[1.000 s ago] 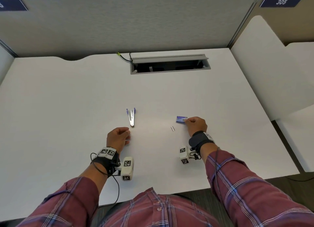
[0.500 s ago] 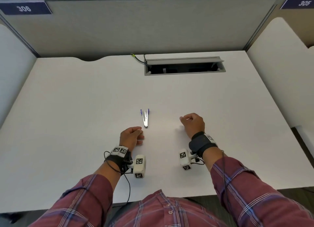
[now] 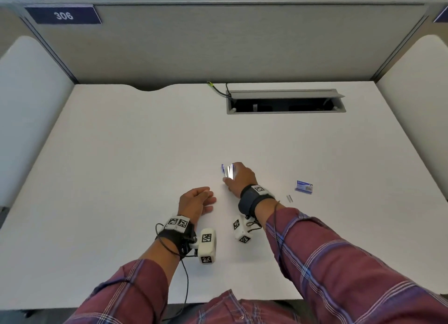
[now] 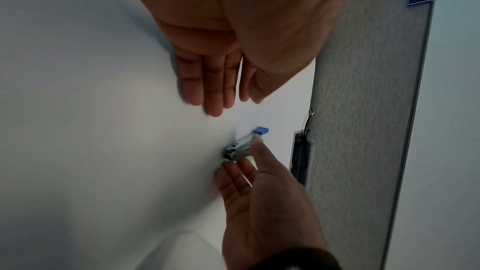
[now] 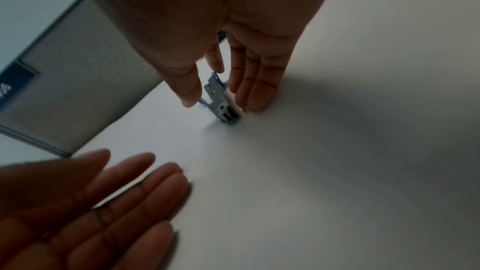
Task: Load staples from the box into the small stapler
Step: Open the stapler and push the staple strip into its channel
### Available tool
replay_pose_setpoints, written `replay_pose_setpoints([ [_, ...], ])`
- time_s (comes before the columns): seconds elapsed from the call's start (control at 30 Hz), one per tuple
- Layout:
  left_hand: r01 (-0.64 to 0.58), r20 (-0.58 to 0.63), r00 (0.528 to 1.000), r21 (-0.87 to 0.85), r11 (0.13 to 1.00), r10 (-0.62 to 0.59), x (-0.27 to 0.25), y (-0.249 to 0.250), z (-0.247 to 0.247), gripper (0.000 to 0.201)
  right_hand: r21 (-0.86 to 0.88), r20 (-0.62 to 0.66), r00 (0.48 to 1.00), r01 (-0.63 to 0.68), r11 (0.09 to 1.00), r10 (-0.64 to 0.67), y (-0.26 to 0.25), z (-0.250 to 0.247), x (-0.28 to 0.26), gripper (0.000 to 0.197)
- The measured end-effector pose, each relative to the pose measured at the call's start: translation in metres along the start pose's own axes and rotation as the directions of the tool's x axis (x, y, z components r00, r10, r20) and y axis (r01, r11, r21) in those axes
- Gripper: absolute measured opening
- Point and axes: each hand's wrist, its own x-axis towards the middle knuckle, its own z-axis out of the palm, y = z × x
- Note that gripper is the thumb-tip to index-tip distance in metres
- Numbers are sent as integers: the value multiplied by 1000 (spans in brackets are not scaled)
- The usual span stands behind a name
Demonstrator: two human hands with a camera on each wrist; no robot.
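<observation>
Reaching across the white worktop (image 3: 121, 154), the right hand (image 3: 238, 179) brackets the opened small stapler (image 3: 228, 171) between thumb and straight fingers, contact unclear, while the left hand (image 3: 196, 201) rests open nearby and the staple box (image 3: 304, 186) lies well right, loose staples (image 3: 289, 198) beside it.

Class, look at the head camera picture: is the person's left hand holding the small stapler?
No: the left hand rests open on the desk, while the right hand reaches around the small stapler.
</observation>
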Motion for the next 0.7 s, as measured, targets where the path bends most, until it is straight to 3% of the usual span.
replay_pose_setpoints([
  [0.27, 18, 61, 998, 8, 1000, -19, 11, 7, -2, 15, -193, -10, 1000, -15, 981, 13, -18, 12, 5, 47],
  [0.47, 19, 100, 995, 0, 1000, -19, 10, 12, 0, 20, 37, -34, 999, 32, 999, -31, -21, 10, -18, 52],
  [0.7, 24, 259, 966, -100, 995, 2, -4, 32, 12, 20, 215, -61, 992, 124, 969, -113, -21, -3, -48, 47],
])
